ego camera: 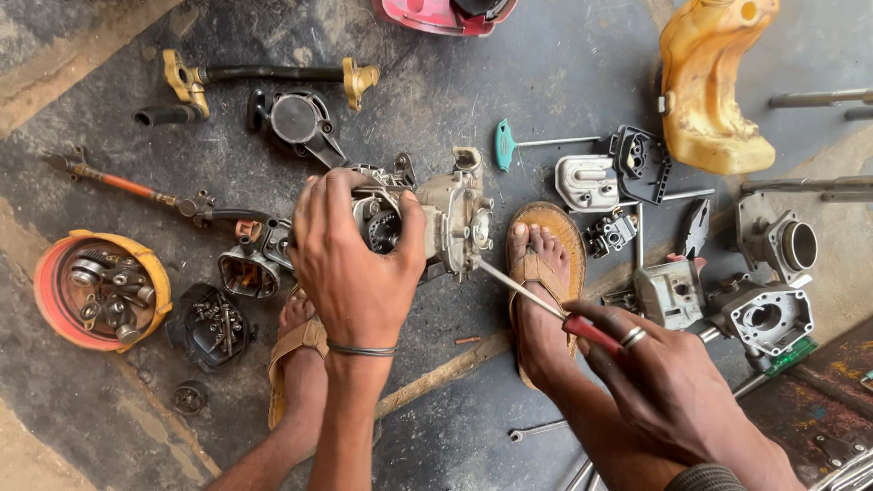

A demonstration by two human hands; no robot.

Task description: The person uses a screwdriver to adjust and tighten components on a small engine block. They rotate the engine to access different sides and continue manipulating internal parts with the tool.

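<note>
Containers are found at the left edge of the floor [564, 55]: a round bowl [55, 305] with an orange-and-red rim is filled with small metal parts, and a dark round dish [211, 325] just beside it is loaded with bolts and screws. A yellow plastic tank [714, 86] is laid near the far right corner; its contents cannot be seen.

A small engine block [450, 218] is positioned at the middle of the floor, between two sandalled feet. The block is gripped from above by the left hand [355, 264], whose fingers are wrapped closed around its left portion. A red-handled screwdriver [546, 305] is clamped in the right hand [668, 373], fingers shut on the handle, and its shaft tip is set against the right face of the block.

A grey cylinder [762, 314], a pair of pliers [696, 227] and a green-handled T-wrench [506, 144] are laid towards the right side, apart from both hands.
</note>
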